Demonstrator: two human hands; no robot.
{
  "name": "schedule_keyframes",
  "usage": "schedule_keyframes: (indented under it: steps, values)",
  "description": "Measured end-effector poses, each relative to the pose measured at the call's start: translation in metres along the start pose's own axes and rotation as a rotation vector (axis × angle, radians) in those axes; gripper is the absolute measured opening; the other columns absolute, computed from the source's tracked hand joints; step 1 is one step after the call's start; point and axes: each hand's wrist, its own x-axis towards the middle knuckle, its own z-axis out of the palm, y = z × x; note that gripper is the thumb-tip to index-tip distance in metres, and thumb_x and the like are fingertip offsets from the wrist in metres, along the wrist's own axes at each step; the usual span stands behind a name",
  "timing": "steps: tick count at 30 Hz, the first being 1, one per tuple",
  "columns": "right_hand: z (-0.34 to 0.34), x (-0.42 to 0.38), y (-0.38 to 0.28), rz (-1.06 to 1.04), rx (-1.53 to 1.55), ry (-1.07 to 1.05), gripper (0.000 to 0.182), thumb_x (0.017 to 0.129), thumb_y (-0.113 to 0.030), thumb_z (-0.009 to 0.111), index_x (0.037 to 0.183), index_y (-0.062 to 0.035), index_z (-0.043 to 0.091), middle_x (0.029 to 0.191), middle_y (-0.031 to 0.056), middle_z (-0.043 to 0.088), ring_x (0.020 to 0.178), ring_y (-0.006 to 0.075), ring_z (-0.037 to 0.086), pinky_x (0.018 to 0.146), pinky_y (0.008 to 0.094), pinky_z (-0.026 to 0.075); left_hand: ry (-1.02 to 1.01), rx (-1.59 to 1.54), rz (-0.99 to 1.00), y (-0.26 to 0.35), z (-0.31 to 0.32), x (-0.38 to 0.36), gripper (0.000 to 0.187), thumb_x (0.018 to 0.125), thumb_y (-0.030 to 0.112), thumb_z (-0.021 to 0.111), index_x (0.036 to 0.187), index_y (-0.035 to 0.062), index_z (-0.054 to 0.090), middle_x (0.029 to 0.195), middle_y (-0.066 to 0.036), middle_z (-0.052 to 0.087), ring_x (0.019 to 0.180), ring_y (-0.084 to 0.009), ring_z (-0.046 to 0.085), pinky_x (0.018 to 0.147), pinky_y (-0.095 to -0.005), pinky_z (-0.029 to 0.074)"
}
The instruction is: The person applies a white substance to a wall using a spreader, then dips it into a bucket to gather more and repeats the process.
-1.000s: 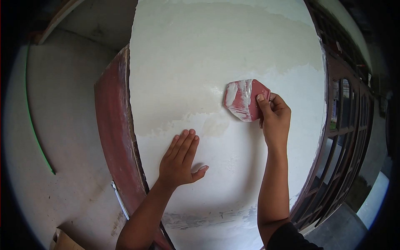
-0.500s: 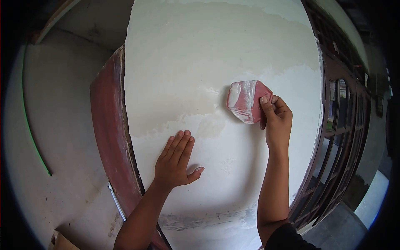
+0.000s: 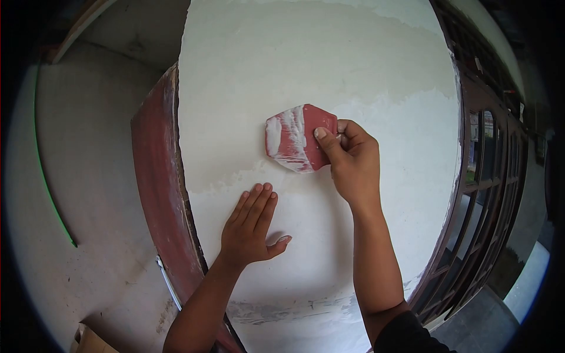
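Observation:
In my right hand [image 3: 356, 162] is a red putty scraper [image 3: 318, 120], a flat, many-sided plate pinched at its right end between thumb and fingers. White putty smears its left half. The scraper is at the wall panel [image 3: 253, 82]; whether its edge touches cannot be made out. My left hand [image 3: 247, 226] lies flat against the panel, lower and to the left, fingers stretched upward and thumb out to the side. A whitish smudge shows on that thumb. The panel has smooth white areas and duller greyish ones with ragged borders.
Left of the panel stands a worn reddish-brown board [image 3: 159, 165], with a white rod [image 3: 169, 282] by its lower edge. A green line [image 3: 47, 182] hangs on the left wall. Dark-framed glazed doors [image 3: 485, 170] are to the right. A cardboard piece [image 3: 91, 341] sits at lower left.
My right hand has moved left across the panel with the scraper, which now sits above my left hand. The left hand has kept its place on the panel.

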Motion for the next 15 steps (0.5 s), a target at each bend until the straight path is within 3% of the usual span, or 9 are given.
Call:
schedule_keyframes:
  steps: [3,5,9,15]
  values:
    - [0.025,0.002,0.006,-0.039,-0.340,-0.028,0.025,0.094,-0.024,0.073,0.096,0.0009,0.070,0.061,0.0055,0.063,0.052,0.0109,0.053,0.051,0.0336,0.041,-0.008,-0.006,-0.001,-0.001,-0.001,0.001,0.078,0.083,0.045,0.068,0.140,-0.0051,0.053,0.148,-0.022,0.052,0.142,-0.0361,0.047,0.118,-0.0509,0.035]
    - [0.015,0.001,0.010,-0.050,-0.415,-0.009,0.025,0.095,-0.023,0.072,0.096,0.0019,0.070,0.062,0.0072,0.064,0.051,0.0123,0.053,0.051,0.0319,0.042,-0.004,-0.008,-0.002,-0.002,0.000,0.000,0.078,0.083,0.045,0.068,0.140,-0.0048,0.054,0.148,-0.022,0.052,0.142,-0.0361,0.047,0.118,-0.0510,0.035]
    - [-0.030,0.002,0.026,-0.012,-0.263,0.232,0.025,0.096,-0.023,0.071,0.099,0.0019,0.071,0.067,0.0048,0.067,0.055,0.0086,0.053,0.053,0.0270,0.042,-0.004,-0.012,-0.007,0.000,0.000,0.000,0.077,0.083,0.046,0.068,0.140,-0.0047,0.054,0.148,-0.021,0.052,0.142,-0.0361,0.047,0.118,-0.0513,0.036]
    - [-0.045,-0.005,0.005,0.160,-0.012,0.172,0.025,0.097,-0.021,0.071,0.101,0.0038,0.070,0.067,-0.0005,0.064,0.057,0.0039,0.049,0.055,0.0220,0.039,0.012,0.004,-0.001,0.001,0.001,0.000,0.077,0.083,0.045,0.068,0.140,-0.0047,0.054,0.148,-0.022,0.053,0.142,-0.0360,0.047,0.117,-0.0514,0.036]
